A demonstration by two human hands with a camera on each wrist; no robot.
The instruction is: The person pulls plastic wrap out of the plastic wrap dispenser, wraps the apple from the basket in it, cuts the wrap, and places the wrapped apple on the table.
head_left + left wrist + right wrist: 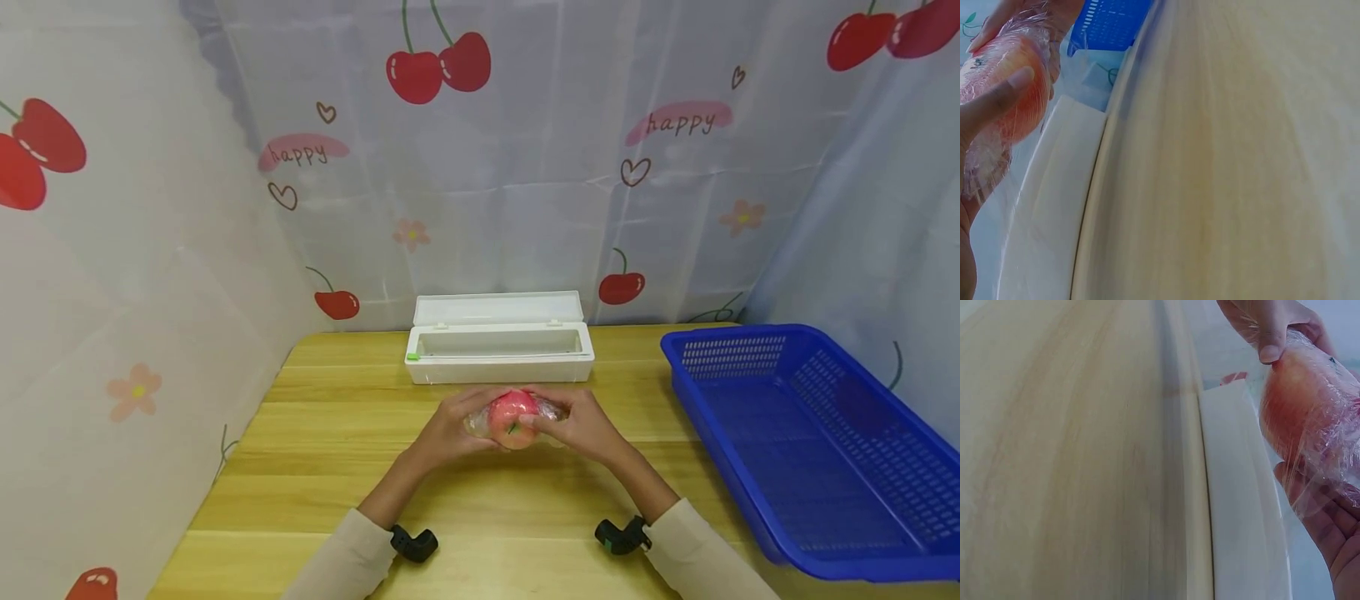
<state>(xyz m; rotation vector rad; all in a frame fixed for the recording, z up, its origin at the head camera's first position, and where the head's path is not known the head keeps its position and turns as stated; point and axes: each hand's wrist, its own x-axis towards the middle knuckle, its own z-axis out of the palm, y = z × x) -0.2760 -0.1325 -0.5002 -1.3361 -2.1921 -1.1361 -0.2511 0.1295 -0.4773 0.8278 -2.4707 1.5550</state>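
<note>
A red apple (504, 417) in crinkled cling film (477, 423) is held between both hands over the middle of the table. My left hand (456, 427) grips its left side, with the thumb pressed to the wrapped skin in the left wrist view. From the right, my right hand (583, 423) holds the film and apple, its thumb lying across the front near the stem. In the right wrist view, loose film hangs around the apple (1291, 403) over the fingers. Behind the hands stands a white cling film box (502, 369) with its lid (498, 308) raised.
A blue perforated basket (870, 568) stands at the right side of the wooden table (315, 467). A green slider (413, 357) sits at the left end of the box's front edge. A cherry-printed curtain (517, 208) encloses the back and sides.
</note>
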